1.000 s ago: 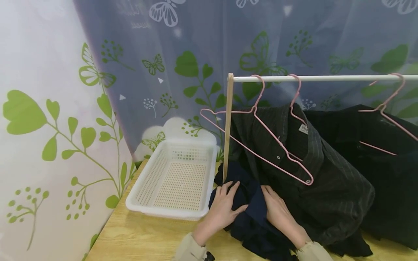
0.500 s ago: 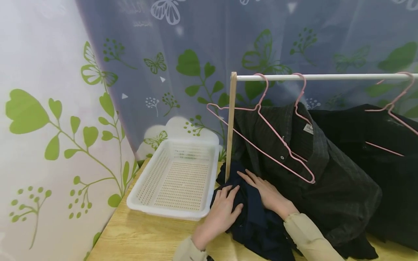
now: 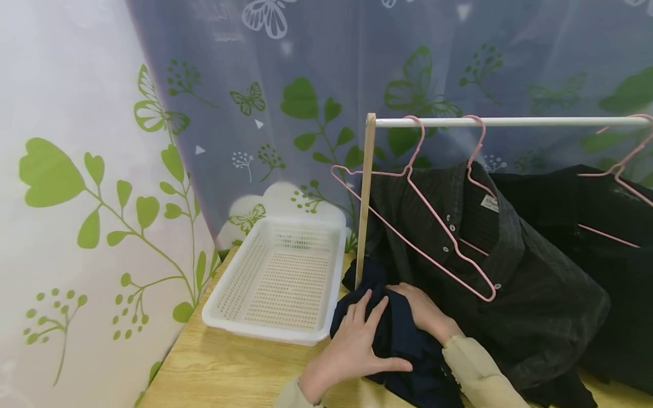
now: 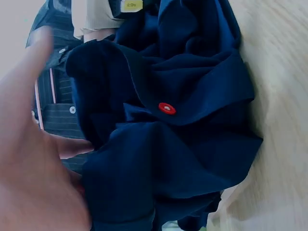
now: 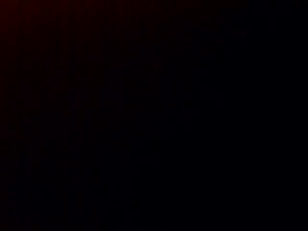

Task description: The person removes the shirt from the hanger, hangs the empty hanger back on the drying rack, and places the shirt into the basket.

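A crumpled navy shirt [image 3: 403, 340] lies on the table by the rack's wooden post; a red button [image 4: 167, 108] shows on it in the left wrist view. My left hand [image 3: 352, 343] rests on its left side in the head view, fingers spread and thumb stretched out to the right. Along the shirt's far right side is my right hand [image 3: 420, 309], its fingertips and thumb hidden by the cloth. The right wrist view is almost wholly black. A pink hanger [image 3: 433, 207] hangs bare on the rack just above both hands.
A white perforated basket [image 3: 214, 317] stands left of the post on the wooden table [image 3: 204, 368]. From the white rail [image 3: 444, 122] hang a dark striped shirt [image 3: 541, 272] and a black garment [image 3: 622, 272] on pink hangers. A patterned curtain [image 3: 316, 51] backs the scene.
My right hand moved left and away from me over the shirt, then sank behind its fold. My left hand's thumb swung out to the right. The view shifted slightly.
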Demonstrator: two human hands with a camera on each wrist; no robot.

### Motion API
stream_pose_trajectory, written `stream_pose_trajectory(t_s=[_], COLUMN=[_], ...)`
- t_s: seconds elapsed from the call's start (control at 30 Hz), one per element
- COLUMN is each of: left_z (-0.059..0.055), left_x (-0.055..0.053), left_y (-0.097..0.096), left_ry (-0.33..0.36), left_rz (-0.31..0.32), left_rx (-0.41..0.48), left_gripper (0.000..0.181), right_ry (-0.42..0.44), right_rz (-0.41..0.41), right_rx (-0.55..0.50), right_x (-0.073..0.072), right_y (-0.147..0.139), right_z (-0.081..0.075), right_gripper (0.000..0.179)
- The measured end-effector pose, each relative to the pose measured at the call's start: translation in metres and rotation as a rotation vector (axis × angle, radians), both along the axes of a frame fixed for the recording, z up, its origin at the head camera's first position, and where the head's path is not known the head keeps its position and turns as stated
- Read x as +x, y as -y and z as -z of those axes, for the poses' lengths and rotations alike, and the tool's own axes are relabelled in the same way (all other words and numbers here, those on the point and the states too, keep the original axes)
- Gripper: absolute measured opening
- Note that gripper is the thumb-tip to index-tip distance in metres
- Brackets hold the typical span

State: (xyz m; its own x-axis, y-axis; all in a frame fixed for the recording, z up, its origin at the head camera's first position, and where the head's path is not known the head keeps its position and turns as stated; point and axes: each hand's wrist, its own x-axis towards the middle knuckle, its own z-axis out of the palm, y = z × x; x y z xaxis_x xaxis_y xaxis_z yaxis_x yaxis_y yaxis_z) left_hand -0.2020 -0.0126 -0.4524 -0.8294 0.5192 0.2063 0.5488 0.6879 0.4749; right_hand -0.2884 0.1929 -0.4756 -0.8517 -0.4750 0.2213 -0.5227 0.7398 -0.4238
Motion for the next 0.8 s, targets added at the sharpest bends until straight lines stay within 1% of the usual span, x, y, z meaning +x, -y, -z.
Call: stream_pose_trajectory(t_s=[0.07, 0.1, 0.17, 0.23, 0.3, 0.37, 0.5, 0.57, 0.6, 0.73, 0.8], left_z=[0.002, 0.003, 0.006, 0.008, 0.01, 0.012, 0.015, 0.018, 0.019, 0.025, 0.025], left_x=[0.003, 0.003, 0.004, 0.004, 0.003, 0.003, 0.003, 0.002, 0.001, -0.001, -0.002], left_y=[0.001, 0.001, 0.0, -0.001, -0.001, -0.003, -0.004, -0.004, -0.003, -0.002, -0.004], left_ry=[-0.063, -0.097, -0.162, -0.21, -0.237, -0.249, -0.238, -0.224, -0.216, -0.17, -0.138], left_rz=[0.007, -0.001, -0.034, -0.079, -0.113, -0.135, -0.143, -0.133, -0.118, -0.007, 0.055], left_rx=[-0.033, -0.044, -0.051, -0.045, -0.038, -0.042, -0.086, -0.126, -0.151, -0.231, -0.244], left_gripper=[0.115, 0.117, 0.119, 0.121, 0.124, 0.126, 0.125, 0.124, 0.123, 0.119, 0.12], right_ry=[-0.071, -0.099, -0.141, -0.166, -0.164, -0.164, -0.165, -0.155, -0.146, -0.109, -0.107], right_rz=[0.011, 0.016, 0.028, 0.029, 0.024, 0.013, -0.045, -0.082, -0.103, -0.178, -0.219], right_rx=[0.007, 0.011, 0.015, 0.024, 0.024, 0.013, -0.034, -0.049, -0.048, -0.024, -0.018], right_x=[0.005, 0.008, 0.016, 0.025, 0.035, 0.047, 0.069, 0.079, 0.084, 0.097, 0.101], right_y=[0.0, 0.001, 0.003, 0.004, 0.003, -0.001, -0.013, -0.018, -0.021, -0.029, -0.031], right_z=[-0.001, -0.002, -0.006, -0.009, -0.011, -0.011, -0.007, -0.004, -0.001, 0.008, 0.011], right_gripper=[0.028, 0.026, 0.023, 0.022, 0.022, 0.024, 0.032, 0.037, 0.04, 0.048, 0.051])
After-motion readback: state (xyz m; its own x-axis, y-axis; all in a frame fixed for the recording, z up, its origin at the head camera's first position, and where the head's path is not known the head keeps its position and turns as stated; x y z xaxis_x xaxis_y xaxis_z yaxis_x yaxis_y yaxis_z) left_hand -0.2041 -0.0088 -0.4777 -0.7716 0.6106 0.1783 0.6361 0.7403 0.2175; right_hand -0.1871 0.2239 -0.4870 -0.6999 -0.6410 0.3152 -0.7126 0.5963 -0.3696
